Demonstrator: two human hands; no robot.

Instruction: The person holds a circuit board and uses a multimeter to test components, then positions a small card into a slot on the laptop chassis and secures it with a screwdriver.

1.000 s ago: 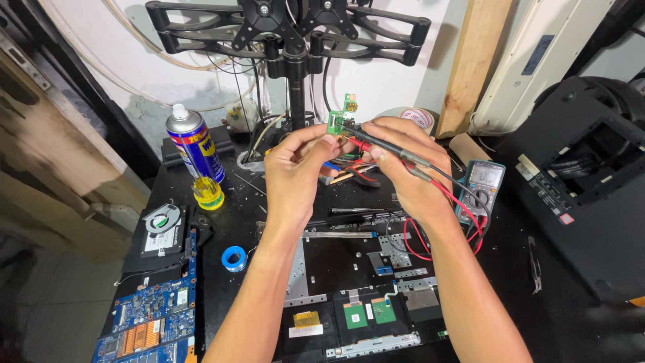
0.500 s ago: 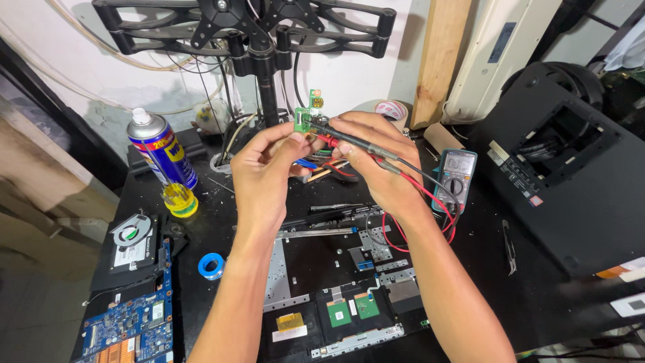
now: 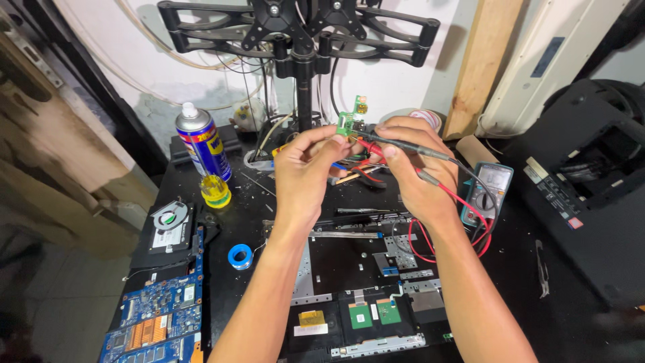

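My left hand [image 3: 306, 168] holds up a small green circuit board [image 3: 352, 121] by its lower edge, above the black table [image 3: 248, 208]. My right hand [image 3: 413, 168] grips two multimeter probes [image 3: 403, 146], one black and one red, with their tips against the board. Red and black leads [image 3: 463, 202] run from the probes to a teal multimeter [image 3: 489, 191] lying on the table to the right. Below my hands lies an opened laptop chassis [image 3: 363, 282] with small green boards inside.
A blue and yellow spray can [image 3: 203, 144] and a yellow-handled tool [image 3: 216, 191] stand at the left. A laptop fan [image 3: 169, 222], a blue tape roll [image 3: 240, 256] and a blue motherboard [image 3: 158, 323] lie front left. A black monitor stand [image 3: 302, 40] rises behind; a black printer [image 3: 591, 175] sits right.
Both hands keep their hold on the board and the probes. They sit slightly lower and more to the middle of the view than before; the camera has shifted a little.
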